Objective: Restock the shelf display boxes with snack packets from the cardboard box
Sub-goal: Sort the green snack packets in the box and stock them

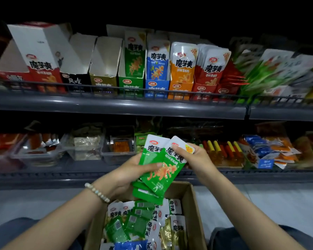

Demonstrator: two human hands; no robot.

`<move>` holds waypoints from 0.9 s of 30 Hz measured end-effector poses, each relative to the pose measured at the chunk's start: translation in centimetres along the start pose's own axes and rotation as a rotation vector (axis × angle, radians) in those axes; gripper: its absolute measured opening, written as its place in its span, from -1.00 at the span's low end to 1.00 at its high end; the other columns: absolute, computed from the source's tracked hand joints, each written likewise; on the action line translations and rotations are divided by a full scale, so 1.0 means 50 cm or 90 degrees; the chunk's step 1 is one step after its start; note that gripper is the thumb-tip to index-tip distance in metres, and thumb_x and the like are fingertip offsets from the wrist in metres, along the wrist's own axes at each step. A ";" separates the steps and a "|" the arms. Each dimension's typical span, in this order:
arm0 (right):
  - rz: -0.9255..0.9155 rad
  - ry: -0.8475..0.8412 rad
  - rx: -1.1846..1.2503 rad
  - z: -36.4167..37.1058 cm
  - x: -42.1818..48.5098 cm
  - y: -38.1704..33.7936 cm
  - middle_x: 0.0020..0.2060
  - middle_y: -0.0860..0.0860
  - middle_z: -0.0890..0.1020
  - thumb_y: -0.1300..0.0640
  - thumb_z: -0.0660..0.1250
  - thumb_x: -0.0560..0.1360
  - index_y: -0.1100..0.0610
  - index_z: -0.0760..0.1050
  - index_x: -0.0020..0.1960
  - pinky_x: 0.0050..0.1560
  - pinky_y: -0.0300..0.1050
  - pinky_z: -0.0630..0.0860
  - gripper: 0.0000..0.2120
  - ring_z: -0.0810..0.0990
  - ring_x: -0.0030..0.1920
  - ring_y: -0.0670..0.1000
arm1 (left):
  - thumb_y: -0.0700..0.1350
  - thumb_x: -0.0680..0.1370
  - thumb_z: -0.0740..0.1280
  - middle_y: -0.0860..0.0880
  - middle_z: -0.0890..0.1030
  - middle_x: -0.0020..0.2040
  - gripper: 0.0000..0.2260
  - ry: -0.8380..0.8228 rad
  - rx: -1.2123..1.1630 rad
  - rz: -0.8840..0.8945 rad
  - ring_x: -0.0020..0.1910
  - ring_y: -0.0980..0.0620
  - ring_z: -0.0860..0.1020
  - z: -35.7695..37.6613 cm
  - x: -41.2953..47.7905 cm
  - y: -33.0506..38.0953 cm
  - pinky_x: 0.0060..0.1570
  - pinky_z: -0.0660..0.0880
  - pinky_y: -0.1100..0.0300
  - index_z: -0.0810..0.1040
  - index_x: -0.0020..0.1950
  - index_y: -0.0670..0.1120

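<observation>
We grip fanned green foil snack packets (160,170) in left hand (130,171), right hand (194,156) pinching the top one. Bottom ones possibly slip out, 6 o'clock.

Your fanned stack of green snack packets (159,170) stands upright over the far edge of the open cardboard box (183,193), itself full of loose packets (134,222). The green display box (129,83) sits mid upper shelf (116,103), partly filled.
</observation>
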State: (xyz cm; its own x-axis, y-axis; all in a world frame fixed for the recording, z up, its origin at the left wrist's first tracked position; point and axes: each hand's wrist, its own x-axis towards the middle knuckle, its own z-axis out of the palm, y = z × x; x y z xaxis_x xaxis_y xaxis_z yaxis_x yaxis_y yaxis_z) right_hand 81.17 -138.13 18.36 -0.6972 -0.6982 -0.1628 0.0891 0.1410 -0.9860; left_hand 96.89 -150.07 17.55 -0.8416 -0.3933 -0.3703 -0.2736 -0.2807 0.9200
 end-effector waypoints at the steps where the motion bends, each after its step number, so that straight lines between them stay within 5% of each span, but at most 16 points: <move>1: 0.005 0.023 0.029 0.009 0.000 0.006 -0.30 0.00 0.67 0.13 0.45 0.44 0.16 0.56 -0.11 -0.38 -0.27 0.46 -0.88 0.59 -0.31 -0.06 | 0.07 0.24 0.56 -0.02 0.65 0.15 -0.29 -0.001 0.029 0.003 0.14 -0.03 0.61 0.009 0.004 -0.006 0.25 0.47 -0.04 0.44 0.34 -0.04; 3: 0.043 0.056 0.077 0.024 -0.001 0.017 -0.18 0.02 0.68 0.09 0.45 0.43 0.16 0.50 -0.01 -0.22 -0.28 0.53 -0.78 0.63 -0.18 0.00 | 0.10 0.19 0.61 -0.01 0.62 0.19 -0.19 0.019 0.027 0.010 0.17 -0.03 0.58 0.017 0.013 -0.009 0.29 0.44 -0.07 0.40 0.37 -0.02; 5: 0.100 0.030 0.107 0.037 -0.004 0.028 -0.02 0.11 0.67 0.04 0.46 0.40 0.14 0.48 0.04 -0.02 -0.07 0.51 -0.70 0.63 -0.06 0.09 | 0.05 0.26 0.59 -0.01 0.65 0.13 -0.34 0.049 -0.017 0.031 0.13 -0.03 0.60 0.020 0.018 -0.003 0.27 0.45 -0.09 0.43 0.30 -0.01; 10: 0.137 -0.050 0.109 0.058 -0.019 0.043 -0.12 0.08 0.68 0.10 0.42 0.45 0.18 0.56 0.03 -0.12 -0.09 0.52 -0.79 0.63 -0.19 0.01 | 0.19 0.46 0.38 -0.06 0.45 0.40 -0.29 0.070 -0.037 0.003 0.34 -0.07 0.45 0.016 0.029 0.009 0.38 0.31 -0.15 0.16 0.51 0.02; 14: 0.111 -0.014 0.089 0.049 -0.010 0.040 -0.07 0.12 0.69 0.16 0.39 0.48 0.16 0.55 -0.01 0.05 0.05 0.58 -0.88 0.67 -0.10 0.07 | 0.29 0.44 0.30 0.08 0.37 0.42 -0.29 0.073 -0.020 -0.012 0.37 0.02 0.37 0.020 0.022 0.017 0.43 0.20 -0.09 0.15 0.48 0.02; 19: 0.121 -0.079 0.129 0.068 -0.013 0.034 0.10 0.08 0.66 0.16 0.24 0.58 0.10 0.46 0.24 0.22 0.19 0.49 -0.76 0.62 0.13 0.12 | 0.46 0.18 0.45 -0.01 0.48 0.35 -0.07 0.100 -0.107 -0.007 0.31 -0.05 0.47 -0.005 0.033 0.013 0.35 0.31 -0.18 0.24 0.44 0.12; 22: 0.136 -0.135 0.165 0.080 -0.023 0.023 0.08 0.10 0.66 0.15 0.22 0.59 0.10 0.48 0.21 0.10 0.03 0.57 -0.78 0.63 0.09 0.09 | 0.27 0.36 0.33 0.00 0.68 0.06 -0.52 0.017 -0.132 -0.017 0.05 0.03 0.64 0.008 0.014 0.037 0.09 0.46 0.07 0.57 0.17 0.04; 27: 0.121 -0.099 0.191 0.070 -0.020 0.006 0.06 0.12 0.66 0.17 0.23 0.58 0.15 0.50 0.22 0.00 -0.03 0.58 -0.77 0.64 0.01 0.06 | 0.05 0.51 0.27 -0.11 0.69 -0.10 -0.72 0.042 -0.250 -0.021 -0.14 -0.05 0.62 0.002 0.019 0.049 0.01 0.50 0.06 0.65 -0.02 -0.13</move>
State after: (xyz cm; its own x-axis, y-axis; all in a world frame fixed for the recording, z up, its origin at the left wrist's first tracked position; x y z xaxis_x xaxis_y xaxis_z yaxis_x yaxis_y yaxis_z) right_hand 84.36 -139.85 18.10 -0.5334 -0.7811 -0.3246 0.4271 0.0825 -0.9004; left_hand 95.38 -151.02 19.47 -0.7998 -0.4308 -0.4180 -0.0898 -0.6026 0.7930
